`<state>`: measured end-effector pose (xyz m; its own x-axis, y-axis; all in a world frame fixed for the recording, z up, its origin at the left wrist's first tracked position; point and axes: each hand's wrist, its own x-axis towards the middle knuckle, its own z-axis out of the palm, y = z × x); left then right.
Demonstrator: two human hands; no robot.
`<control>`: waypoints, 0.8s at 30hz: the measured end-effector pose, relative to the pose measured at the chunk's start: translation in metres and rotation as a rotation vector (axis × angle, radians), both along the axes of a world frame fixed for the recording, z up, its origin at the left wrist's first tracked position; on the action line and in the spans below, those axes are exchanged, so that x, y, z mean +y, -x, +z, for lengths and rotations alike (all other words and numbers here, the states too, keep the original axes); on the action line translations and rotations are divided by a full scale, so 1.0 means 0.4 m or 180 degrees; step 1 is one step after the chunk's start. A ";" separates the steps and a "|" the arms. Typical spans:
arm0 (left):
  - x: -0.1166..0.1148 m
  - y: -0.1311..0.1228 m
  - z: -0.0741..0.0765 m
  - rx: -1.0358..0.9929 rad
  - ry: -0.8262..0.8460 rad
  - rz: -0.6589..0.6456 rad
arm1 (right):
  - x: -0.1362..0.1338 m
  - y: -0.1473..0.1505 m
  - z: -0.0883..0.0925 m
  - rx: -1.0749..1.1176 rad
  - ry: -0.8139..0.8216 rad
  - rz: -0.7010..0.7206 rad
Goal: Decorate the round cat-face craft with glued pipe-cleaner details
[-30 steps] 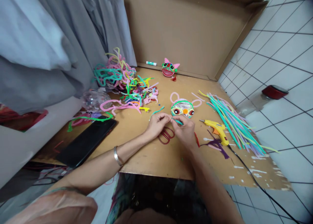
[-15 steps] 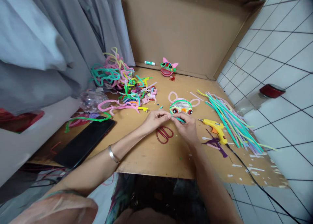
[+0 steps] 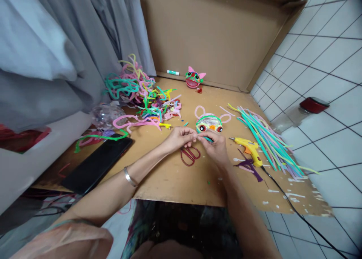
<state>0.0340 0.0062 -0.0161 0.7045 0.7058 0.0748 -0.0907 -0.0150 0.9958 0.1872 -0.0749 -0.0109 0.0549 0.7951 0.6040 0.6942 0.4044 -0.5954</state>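
My right hand [image 3: 216, 147] is closed in a pinch on a teal pipe cleaner [image 3: 208, 139], a short stretch of which shows beneath the fingers. Against its fingertips, my left hand [image 3: 182, 138] pinches the same piece; the fingers hide that end. Just beyond my hands lies a round animal face [image 3: 209, 120] with red-ringed eyes, an orange nose, a green band and two pink loop ears. Red-handled scissors [image 3: 190, 156] lie below my left hand, their blades hidden under it. A tiny teal offcut [image 3: 186, 124] rests beyond my left hand.
Right of my hands are a yellow glue gun [image 3: 250, 147] with a trailing cord, purple scraps [image 3: 251, 168] and a bundle of pipe cleaners [image 3: 268, 142]. Left are a tangled pile [image 3: 132, 85] and a black phone [image 3: 97, 164]. A finished-looking face [image 3: 194, 78] stands before the cardboard [image 3: 203, 36].
My left fingers have shifted slightly and curled closer around the piece at the right fingertips. Less teal shows between the hands. Everything on the table stays where it was.
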 end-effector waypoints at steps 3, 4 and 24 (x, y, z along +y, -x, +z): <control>-0.008 -0.005 0.004 -0.0081 -0.0024 0.0304 | 0.000 0.005 -0.002 0.0048 -0.0053 -0.0176; -0.012 -0.008 0.006 -0.0157 0.0051 0.0425 | 0.000 0.008 -0.004 0.0044 -0.0121 -0.0264; -0.061 -0.040 -0.026 -0.0939 0.1495 0.0585 | -0.023 0.059 -0.020 -0.1514 -0.0538 -0.1036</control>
<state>0.0502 -0.0181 -0.0264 0.5641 0.8194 -0.1014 -0.4029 0.3804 0.8324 0.1634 -0.0840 -0.0190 -0.0279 0.6735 0.7387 0.9728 0.1882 -0.1348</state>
